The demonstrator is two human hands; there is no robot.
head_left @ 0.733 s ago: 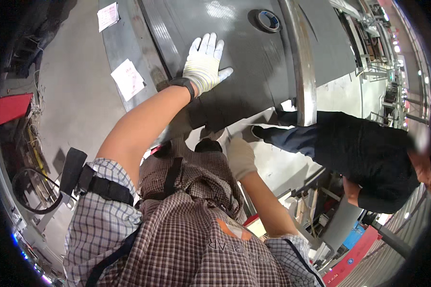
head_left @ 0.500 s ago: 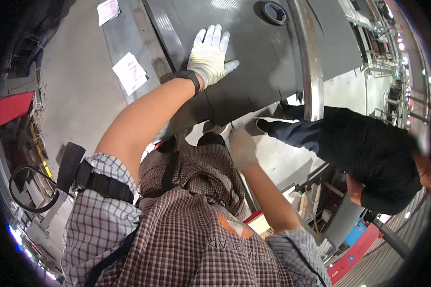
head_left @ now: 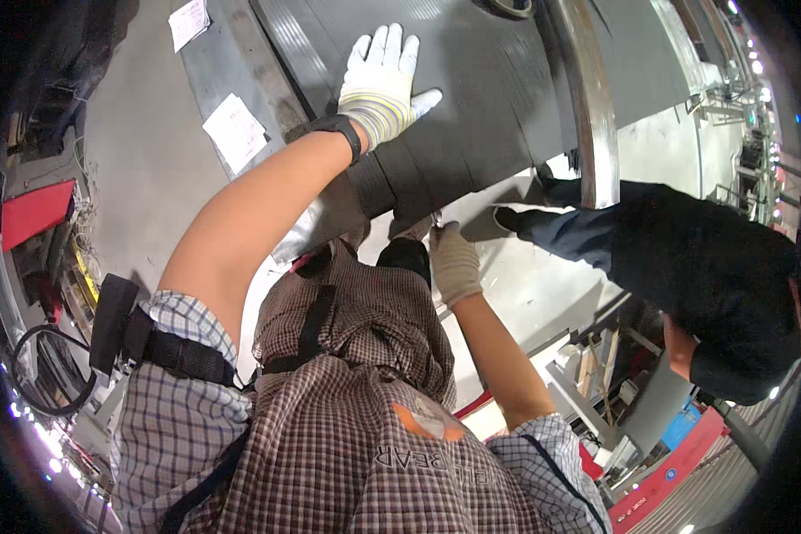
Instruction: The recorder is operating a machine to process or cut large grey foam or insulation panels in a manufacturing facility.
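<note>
My left hand (head_left: 383, 80), in a white knit glove with a dark wrist strap, lies flat with fingers spread on a large dark grey curved metal body (head_left: 489, 107). My right hand (head_left: 454, 262), also gloved, is curled at that body's lower edge, just in front of my chest. Something thin and shiny shows at its fingertips; I cannot tell what it is. A polished metal band (head_left: 587, 116) runs across the body to the right of my left hand.
Another person in dark clothes (head_left: 703, 276) crouches at the right, a dark shoe (head_left: 507, 218) near my right hand. Two paper sheets (head_left: 234, 132) lie on the grey surface at left. A red part (head_left: 36, 214) and a black cable (head_left: 44, 374) sit at far left.
The whole view has slid upward a little; the round fitting on the body is now cut by the top edge. Both hands keep their places on the metal body.
</note>
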